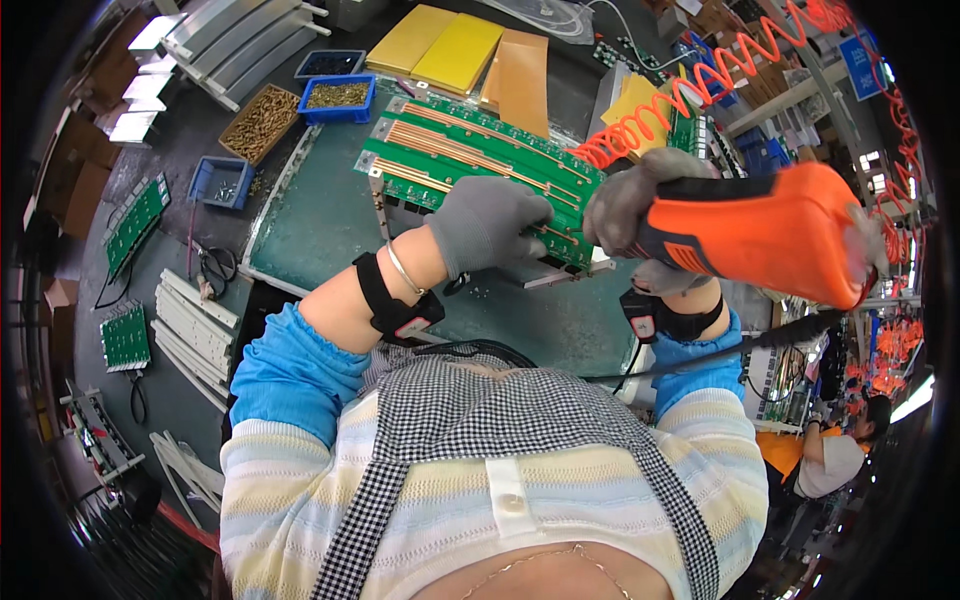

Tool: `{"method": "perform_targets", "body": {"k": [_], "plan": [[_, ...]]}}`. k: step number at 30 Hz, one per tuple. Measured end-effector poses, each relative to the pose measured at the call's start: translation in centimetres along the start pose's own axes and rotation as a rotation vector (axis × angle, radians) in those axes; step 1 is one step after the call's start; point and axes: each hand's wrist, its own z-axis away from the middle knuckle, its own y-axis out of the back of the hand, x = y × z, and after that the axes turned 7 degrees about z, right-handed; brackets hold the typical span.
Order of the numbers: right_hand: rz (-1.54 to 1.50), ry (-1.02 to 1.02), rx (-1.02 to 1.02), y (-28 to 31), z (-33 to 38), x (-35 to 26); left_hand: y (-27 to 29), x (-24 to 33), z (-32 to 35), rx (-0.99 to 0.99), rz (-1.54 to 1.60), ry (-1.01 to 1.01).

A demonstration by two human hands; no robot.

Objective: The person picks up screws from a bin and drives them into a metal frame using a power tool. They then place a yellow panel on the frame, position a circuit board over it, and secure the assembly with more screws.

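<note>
A long green circuit board (470,150) with copper-coloured bars lies raised on a metal frame (560,272) on the bench in front of me. My left hand (490,222), in a grey glove, rests over its near edge with the fingers curled and pressed together. What lies between those fingertips, if anything, is hidden. At the board's right end, my gloved right hand (625,208) is closed round an orange and black power tool (760,232). The tool's body points right, toward the camera, and its working tip cannot be seen.
Blue bins of small parts (338,97) and a cardboard box of brass-coloured pieces (260,122) stand far left. Yellow sheets (458,52) lie behind the board. An orange coiled hose (690,90) hangs at right. White strips (190,330) lie left. A person (825,455) sits at far right.
</note>
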Motion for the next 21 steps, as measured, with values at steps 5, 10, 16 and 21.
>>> {"method": "perform_targets", "body": {"k": [5, 10, 16, 21], "plan": [[-0.239, -0.218, 0.166, 0.8, -1.2, -0.2, -0.1, 0.2, 0.1, 0.010, -0.005, 0.003], [-0.142, -0.183, 0.337, 2.7, 0.2, 0.3, 0.0, 0.5, -0.1, -0.035, -0.023, 0.081], [0.006, -0.081, 0.410, 0.7, 1.2, -1.4, 0.5, 0.7, -0.1, -0.084, 0.039, 0.153], [0.084, 0.247, 0.701, 2.3, 3.5, -5.7, 0.6, 1.2, -0.7, -0.092, 0.098, 0.101]]}}
